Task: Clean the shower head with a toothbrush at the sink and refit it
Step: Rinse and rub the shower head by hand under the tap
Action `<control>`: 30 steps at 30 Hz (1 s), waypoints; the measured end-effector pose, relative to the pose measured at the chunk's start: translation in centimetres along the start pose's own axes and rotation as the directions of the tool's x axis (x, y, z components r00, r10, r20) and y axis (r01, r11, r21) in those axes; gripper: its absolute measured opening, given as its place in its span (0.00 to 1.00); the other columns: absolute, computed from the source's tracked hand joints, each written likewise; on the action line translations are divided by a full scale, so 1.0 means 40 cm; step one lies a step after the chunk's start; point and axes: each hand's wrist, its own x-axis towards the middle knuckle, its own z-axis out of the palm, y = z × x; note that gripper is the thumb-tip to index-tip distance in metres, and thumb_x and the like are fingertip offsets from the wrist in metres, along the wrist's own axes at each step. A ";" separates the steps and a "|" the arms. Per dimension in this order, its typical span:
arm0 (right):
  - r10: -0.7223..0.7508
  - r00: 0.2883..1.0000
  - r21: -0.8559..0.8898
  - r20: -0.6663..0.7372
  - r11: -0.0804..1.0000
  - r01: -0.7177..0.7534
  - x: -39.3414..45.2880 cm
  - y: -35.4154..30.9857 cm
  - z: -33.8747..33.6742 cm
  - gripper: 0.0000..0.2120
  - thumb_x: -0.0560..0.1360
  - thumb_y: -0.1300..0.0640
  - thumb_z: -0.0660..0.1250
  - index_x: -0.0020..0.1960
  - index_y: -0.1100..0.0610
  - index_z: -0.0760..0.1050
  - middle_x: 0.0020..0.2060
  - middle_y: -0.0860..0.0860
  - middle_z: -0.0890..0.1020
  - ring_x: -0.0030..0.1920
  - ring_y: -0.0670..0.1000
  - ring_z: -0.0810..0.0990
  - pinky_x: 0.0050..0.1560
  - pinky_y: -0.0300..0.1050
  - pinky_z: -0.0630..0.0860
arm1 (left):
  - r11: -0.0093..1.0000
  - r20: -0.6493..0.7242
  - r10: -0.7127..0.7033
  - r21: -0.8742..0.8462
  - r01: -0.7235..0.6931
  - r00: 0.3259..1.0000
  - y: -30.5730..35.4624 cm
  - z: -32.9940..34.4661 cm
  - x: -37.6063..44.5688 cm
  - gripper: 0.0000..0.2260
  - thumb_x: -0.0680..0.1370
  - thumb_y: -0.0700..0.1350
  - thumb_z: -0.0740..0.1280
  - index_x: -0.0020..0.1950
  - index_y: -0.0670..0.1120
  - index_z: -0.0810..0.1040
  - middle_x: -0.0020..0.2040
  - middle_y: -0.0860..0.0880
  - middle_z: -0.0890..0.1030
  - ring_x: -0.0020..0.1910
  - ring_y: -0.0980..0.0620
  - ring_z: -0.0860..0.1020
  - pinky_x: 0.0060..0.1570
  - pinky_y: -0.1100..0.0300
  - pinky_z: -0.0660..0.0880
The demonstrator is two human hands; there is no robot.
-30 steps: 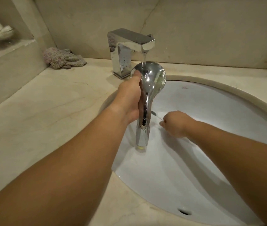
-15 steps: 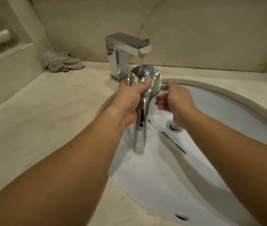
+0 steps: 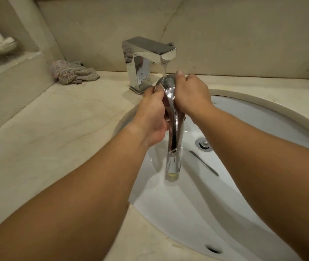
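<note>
Head view, the only 1 I have. I hold the shower head upright over the left half of the sink, its round face end up under the stream from the tap and its handle pointing down into the basin. My left hand is closed around the neck from the left. My right hand is wrapped over the top of the head from the right, fingers curled across the rim where the water lands. Both hands grip the shower head; neither holds anything else.

I judge this to be the rinse step: the toothbrush lies loose in the basin, just below the drain and near the sink's middle. Whether scrubbing is finished I cannot tell, since the nozzle face is turned away from me. Next I would turn the face toward me to check the holes, then either pick the toothbrush up again or shut the tap off and carry the head away to refit it. Wet chrome is slippery, so the left grip should stay firm.

Writing: a faint mark sits on the sink's back wall just right of my right wrist, too small to read. A cloth lies at the counter's back left corner.
</note>
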 end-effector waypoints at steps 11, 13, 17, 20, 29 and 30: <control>-0.556 0.812 -0.467 0.179 0.678 0.568 -0.079 0.007 -0.007 0.28 0.81 0.45 0.50 0.77 0.57 0.58 0.78 0.55 0.58 0.78 0.55 0.51 0.76 0.53 0.49 | 0.967 0.098 -0.090 -0.230 0.110 0.991 0.027 -0.014 -0.007 0.20 0.86 0.51 0.53 0.68 0.43 0.78 0.63 0.42 0.82 0.64 0.45 0.80 0.67 0.50 0.74; -0.536 0.822 -0.444 0.189 0.700 0.559 -0.057 -0.026 -0.006 0.25 0.79 0.49 0.51 0.74 0.58 0.64 0.76 0.56 0.64 0.77 0.56 0.56 0.76 0.53 0.52 | 0.968 0.107 -0.103 -0.219 0.124 0.989 0.029 -0.015 -0.003 0.22 0.86 0.53 0.52 0.70 0.43 0.76 0.64 0.41 0.82 0.64 0.44 0.80 0.65 0.50 0.75; -0.566 0.813 -0.447 0.137 0.697 0.561 -0.069 -0.037 0.018 0.24 0.81 0.51 0.51 0.73 0.57 0.67 0.74 0.56 0.66 0.77 0.55 0.55 0.76 0.53 0.50 | 0.962 0.090 -0.091 -0.249 0.111 0.992 0.036 -0.022 0.003 0.21 0.86 0.52 0.53 0.70 0.42 0.77 0.63 0.41 0.82 0.64 0.44 0.80 0.67 0.49 0.74; -0.674 0.729 -0.399 0.119 0.640 0.656 -0.125 0.018 0.025 0.23 0.82 0.53 0.53 0.75 0.57 0.65 0.76 0.55 0.63 0.78 0.55 0.54 0.77 0.52 0.48 | 0.961 0.075 -0.054 -0.268 0.073 0.996 0.037 -0.024 0.009 0.21 0.86 0.51 0.54 0.70 0.39 0.76 0.64 0.41 0.82 0.64 0.44 0.80 0.68 0.51 0.73; -0.349 0.936 -0.022 0.055 0.936 0.350 -0.129 0.070 0.025 0.36 0.76 0.34 0.59 0.77 0.48 0.53 0.76 0.49 0.61 0.64 0.54 0.75 0.60 0.52 0.74 | 0.935 0.000 0.006 -0.354 -0.005 1.000 0.037 -0.016 0.007 0.19 0.86 0.46 0.55 0.67 0.36 0.77 0.60 0.36 0.83 0.59 0.40 0.83 0.56 0.47 0.81; -0.323 0.945 0.057 0.044 0.945 0.321 -0.136 0.073 0.025 0.33 0.74 0.33 0.60 0.73 0.46 0.57 0.69 0.48 0.71 0.57 0.52 0.79 0.55 0.53 0.78 | 0.927 -0.010 0.005 -0.376 -0.009 1.000 0.038 -0.017 0.008 0.19 0.86 0.46 0.55 0.68 0.35 0.76 0.62 0.36 0.82 0.59 0.38 0.82 0.54 0.44 0.82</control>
